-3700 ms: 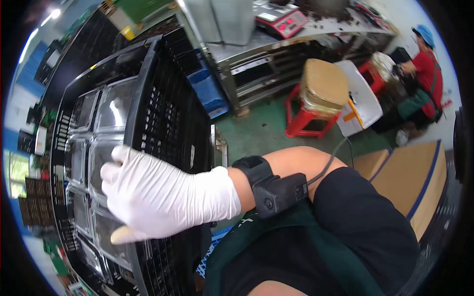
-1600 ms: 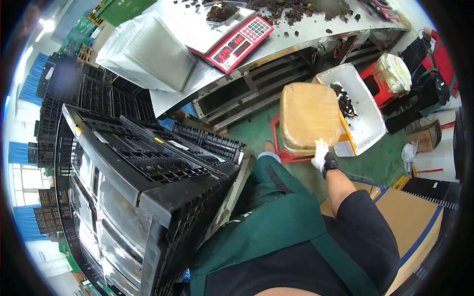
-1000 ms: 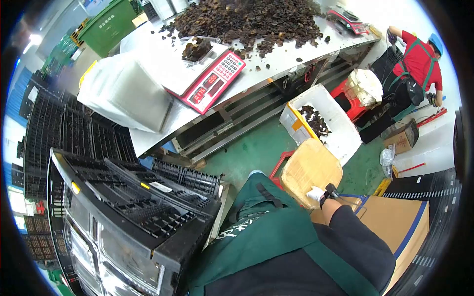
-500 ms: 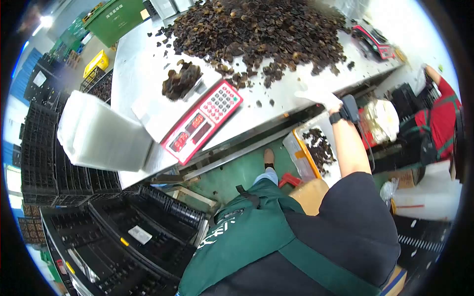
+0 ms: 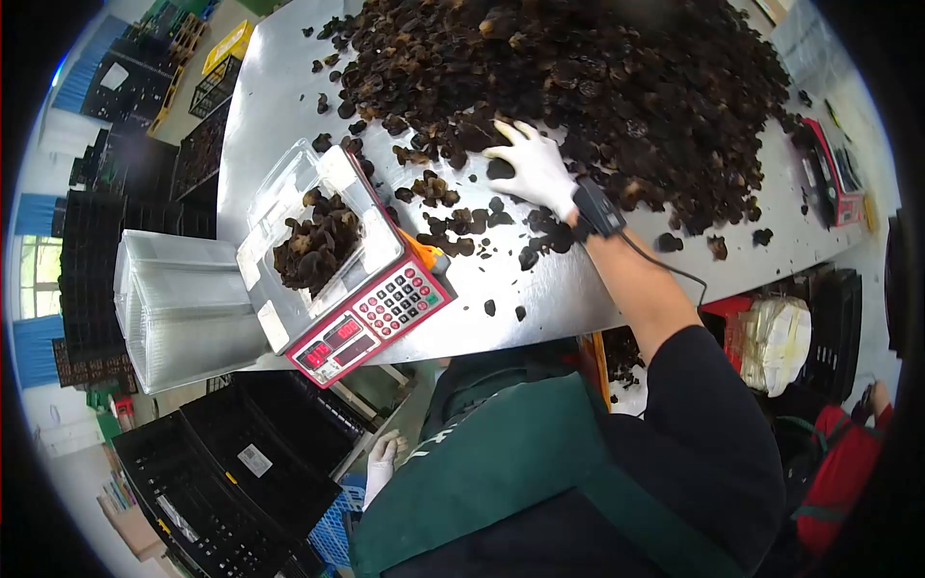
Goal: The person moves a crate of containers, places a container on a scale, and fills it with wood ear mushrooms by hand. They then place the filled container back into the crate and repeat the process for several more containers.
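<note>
My right hand [image 5: 532,171], in a white glove, reaches over the metal table with its fingers spread. Its fingertips are at the near edge of a big heap of dark wood ear mushrooms [image 5: 588,87]; one dark piece shows between thumb and forefinger. Low beside my green apron hangs my left hand [image 5: 382,464], also gloved, fingers loosely extended and nothing visible in them. To the left of my right hand stands a red and white digital scale [image 5: 371,328]. A clear plastic container [image 5: 378,239] on its platform holds a clump of wood ear mushrooms [image 5: 320,246].
Nested clear plastic containers [image 5: 188,308] stand at the table's left corner. Black crates [image 5: 241,453] are stacked below. A second red scale [image 5: 836,178] sits at the table's right end. At the lower right is a person in red [image 5: 836,482]. Loose mushroom pieces dot the metal table [image 5: 568,289].
My right hand has moved from the table's front edge forward and left to the heap. My left hand has come into view low down. The camera view has shifted towards the table.
</note>
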{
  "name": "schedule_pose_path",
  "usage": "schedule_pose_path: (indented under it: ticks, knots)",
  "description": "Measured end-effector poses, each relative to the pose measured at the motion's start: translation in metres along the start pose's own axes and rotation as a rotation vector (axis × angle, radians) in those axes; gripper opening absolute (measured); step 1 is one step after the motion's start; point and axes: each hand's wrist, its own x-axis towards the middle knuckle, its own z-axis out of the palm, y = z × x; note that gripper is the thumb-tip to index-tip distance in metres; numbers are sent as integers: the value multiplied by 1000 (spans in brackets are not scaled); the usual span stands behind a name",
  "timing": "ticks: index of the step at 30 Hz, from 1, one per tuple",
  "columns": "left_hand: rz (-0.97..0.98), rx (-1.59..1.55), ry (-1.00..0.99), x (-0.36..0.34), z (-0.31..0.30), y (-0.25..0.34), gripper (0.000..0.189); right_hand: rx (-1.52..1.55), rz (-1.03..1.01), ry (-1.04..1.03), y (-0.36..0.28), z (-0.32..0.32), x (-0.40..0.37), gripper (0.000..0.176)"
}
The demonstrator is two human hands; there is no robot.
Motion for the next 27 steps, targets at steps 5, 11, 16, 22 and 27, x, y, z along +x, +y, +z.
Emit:
schedule_pose_path:
  ticks: [5,11,16,22,27]
  knots:
    - [-3,-76,69,-8,37,83,35,249,129,302,37,2,-4,15]
    - [142,-19,131,7,69,226,37,43,-47,123,2,-10,66,42]
    - [286,-69,170,1,73,276,38,-50,-133,16,5,22,64,45]
    - [449,218,412,13,54,328,29,276,24,141,22,-9,67,29]
    - [701,668,629,48,30,371,27,61,-18,-85,35,-15,74,25]
